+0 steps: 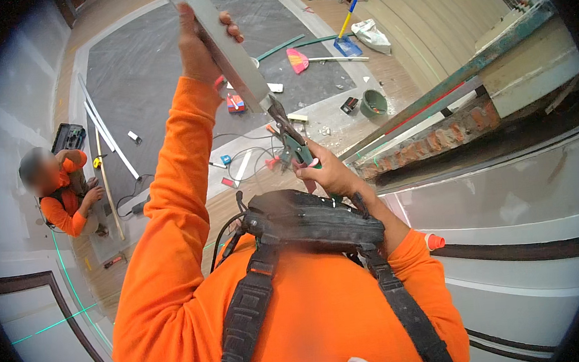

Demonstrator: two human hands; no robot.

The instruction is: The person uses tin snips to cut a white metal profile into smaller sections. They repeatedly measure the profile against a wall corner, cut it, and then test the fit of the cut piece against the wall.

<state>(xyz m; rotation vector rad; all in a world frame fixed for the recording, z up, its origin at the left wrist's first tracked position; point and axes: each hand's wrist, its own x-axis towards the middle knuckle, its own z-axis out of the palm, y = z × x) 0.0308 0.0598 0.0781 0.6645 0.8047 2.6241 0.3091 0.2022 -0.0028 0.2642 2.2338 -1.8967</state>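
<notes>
Toward eleven o'clock, your left hand is curled firmly around a long grey metal channel, which slants from the top edge down toward the centre. Near the centre, your right hand is closed around green-handled snips, their jaws at the channel's lower end; how far those jaws are parted, you cannot tell. At nine o'clock crouches an orange-sleeved co-worker; toward two stands a dark green bucket.

Left-side head-worn fisheye, wide view, looking down
</notes>
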